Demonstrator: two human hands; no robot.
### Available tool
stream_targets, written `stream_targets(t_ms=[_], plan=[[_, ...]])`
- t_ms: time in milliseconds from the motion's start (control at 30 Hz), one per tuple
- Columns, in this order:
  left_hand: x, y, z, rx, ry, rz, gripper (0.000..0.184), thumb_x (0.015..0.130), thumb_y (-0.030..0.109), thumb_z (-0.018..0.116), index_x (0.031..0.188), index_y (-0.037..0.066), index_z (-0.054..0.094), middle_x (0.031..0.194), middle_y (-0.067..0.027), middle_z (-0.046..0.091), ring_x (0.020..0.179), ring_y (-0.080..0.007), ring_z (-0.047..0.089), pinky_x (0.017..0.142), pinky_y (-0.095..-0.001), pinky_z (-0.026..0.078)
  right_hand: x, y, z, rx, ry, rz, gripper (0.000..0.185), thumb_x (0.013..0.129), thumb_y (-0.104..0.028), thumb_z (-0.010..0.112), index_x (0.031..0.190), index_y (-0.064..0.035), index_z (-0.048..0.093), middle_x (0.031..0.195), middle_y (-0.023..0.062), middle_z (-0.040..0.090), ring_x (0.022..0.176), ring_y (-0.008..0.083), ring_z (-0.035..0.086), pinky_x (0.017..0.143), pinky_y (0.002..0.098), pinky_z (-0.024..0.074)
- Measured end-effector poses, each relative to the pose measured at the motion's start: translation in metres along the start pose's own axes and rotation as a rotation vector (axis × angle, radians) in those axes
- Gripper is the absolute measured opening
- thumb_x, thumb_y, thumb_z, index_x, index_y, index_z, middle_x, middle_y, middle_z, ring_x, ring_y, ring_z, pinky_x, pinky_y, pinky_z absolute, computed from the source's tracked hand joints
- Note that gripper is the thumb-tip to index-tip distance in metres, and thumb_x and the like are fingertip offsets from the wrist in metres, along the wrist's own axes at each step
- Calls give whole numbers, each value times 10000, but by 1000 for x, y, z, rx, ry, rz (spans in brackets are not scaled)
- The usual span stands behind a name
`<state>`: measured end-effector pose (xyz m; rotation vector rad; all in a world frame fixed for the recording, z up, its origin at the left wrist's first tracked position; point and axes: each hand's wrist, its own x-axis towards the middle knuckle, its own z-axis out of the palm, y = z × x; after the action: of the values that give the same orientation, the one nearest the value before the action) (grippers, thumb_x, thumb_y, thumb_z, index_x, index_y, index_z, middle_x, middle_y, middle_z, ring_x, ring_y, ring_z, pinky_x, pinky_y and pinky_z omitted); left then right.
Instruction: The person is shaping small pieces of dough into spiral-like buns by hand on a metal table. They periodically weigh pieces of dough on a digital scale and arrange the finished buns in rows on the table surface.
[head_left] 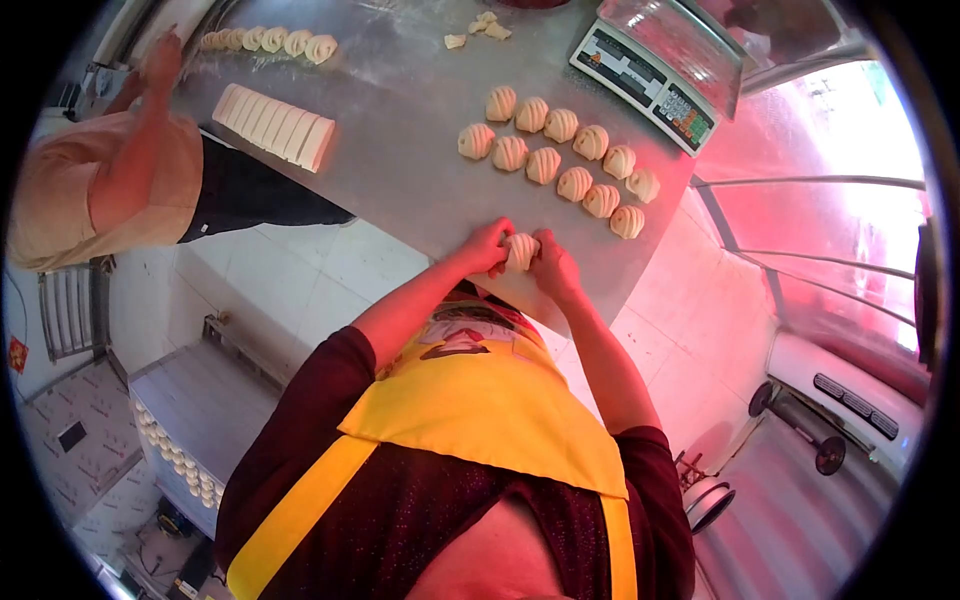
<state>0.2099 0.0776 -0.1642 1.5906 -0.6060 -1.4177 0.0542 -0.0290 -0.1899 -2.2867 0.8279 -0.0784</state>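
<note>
A metal table [400, 150] fills the upper middle of the view, its near edge running just in front of a yellow apron [480, 390]. Near that edge is a ridged dough bun [521, 251], between the left hand [487, 247] and the right hand [553, 262]; both have fingers closed in on its sides, though whether it touches the metal I cannot tell. It looks light, soft and easily dented, so a gentle hold at the sides seems best. Beyond lie two rows of buns [543, 165], then a scale [640, 85]. Metal surface stretches leftward to a sliced dough log [275, 122]; the table's right edge passes close by the rows.
</note>
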Motion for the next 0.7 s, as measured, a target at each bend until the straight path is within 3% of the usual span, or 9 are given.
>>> stream_targets(t_ms=[33, 133, 233, 300, 400, 500, 633, 700], plan=[[-2, 4, -1, 12, -19, -22, 147, 836, 47, 544, 969, 35, 484, 611, -102, 572, 443, -168, 559, 384, -313, 427, -2, 0, 2, -43, 43, -11, 259, 840, -99, 551, 1089, -56, 492, 739, 113, 584, 643, 228, 640, 548, 366, 481], [-4, 7, -1, 88, -16, -44, 176, 846, 73, 562, 1001, 67, 479, 627, -77, 580, 453, -159, 562, 402, -296, 429, 4, 5, -11, 563, -291, 277, 285, 812, -76, 597, 1075, -52, 491, 752, 61, 606, 573, 150, 608, 471, 290, 454], [-5, 3, 9, 203, 82, 41, 184, 852, 69, 553, 1016, 64, 471, 626, -77, 586, 448, -164, 567, 399, -305, 431, 7, -10, -29, 704, -338, 425, 261, 818, -49, 578, 1063, -38, 489, 730, 59, 597, 554, 145, 598, 471, 291, 458], [-6, 2, 10, 246, 114, 128, 172, 855, 68, 548, 1010, 58, 474, 629, -80, 587, 450, -164, 569, 401, -314, 437, 5, -15, -20, 555, -221, 396, 266, 807, -39, 574, 1059, -46, 489, 718, 65, 593, 547, 154, 598, 466, 298, 452], [-7, 1, -1, -104, -43, -54, 146, 837, 61, 546, 970, 43, 491, 622, -95, 581, 464, -175, 581, 423, -333, 450, 4, -8, -4, 286, -112, 291, 272, 787, -32, 572, 1047, -60, 496, 714, 83, 594, 539, 174, 600, 473, 308, 453], [-6, 3, 5, 2, 54, -32, 151, 823, 43, 540, 962, 29, 482, 668, -151, 602, 512, -237, 607, 455, -372, 477, 3, -7, -3, 87, -45, 185, 270, 766, -28, 572, 1025, -68, 506, 711, 101, 594, 537, 197, 606, 491, 325, 459], [-9, -2, 14, 506, 301, 215, 160, 834, 118, 554, 960, 43, 492, 691, -185, 610, 573, -328, 617, 540, -438, 477, -4, -12, -10, -41, 33, 70, 244, 767, -41, 576, 1002, -67, 514, 696, 100, 592, 543, 204, 615, 514, 347, 466], [-4, -14, 16, 618, 374, 231, 174, 837, 158, 563, 953, 47, 497, 703, -197, 610, 602, -357, 614, 572, -458, 471, 4, -7, -11, 292, -98, 241, 247, 771, -57, 581, 1008, -75, 512, 697, 95, 593, 548, 207, 618, 519, 352, 467]])
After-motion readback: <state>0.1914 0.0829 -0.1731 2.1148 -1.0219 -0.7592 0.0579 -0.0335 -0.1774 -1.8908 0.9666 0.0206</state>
